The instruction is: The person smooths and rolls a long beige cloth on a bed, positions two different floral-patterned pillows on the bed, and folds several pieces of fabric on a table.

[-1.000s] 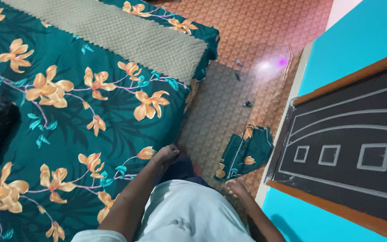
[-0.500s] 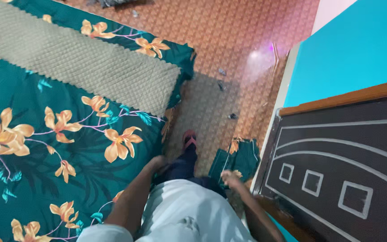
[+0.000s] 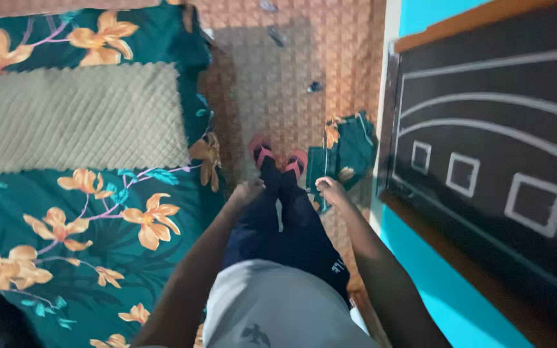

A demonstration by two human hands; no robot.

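I look down my own body at a bed and a tiled floor. My left hand (image 3: 247, 191) hangs by the edge of the teal bedsheet with orange flowers (image 3: 98, 225), fingers curled, nothing in it. My right hand (image 3: 331, 191) hangs loosely closed just above a folded teal flowered cloth (image 3: 349, 148) that lies on the floor against the door. Neither hand touches the cloth or the sheet. My feet in pink sandals (image 3: 278, 158) stand between bed and door.
A beige quilted blanket (image 3: 72, 119) lies across the bed. A dark door with white line patterns (image 3: 485, 148) and a turquoise wall (image 3: 433, 277) stand at the right. Small dark bits (image 3: 315, 86) lie on the brown patterned floor (image 3: 265, 84).
The view has swung down and left; the bed now sits lower left and the door nearer. Both feet have come into view, and my hands have dropped to my sides.
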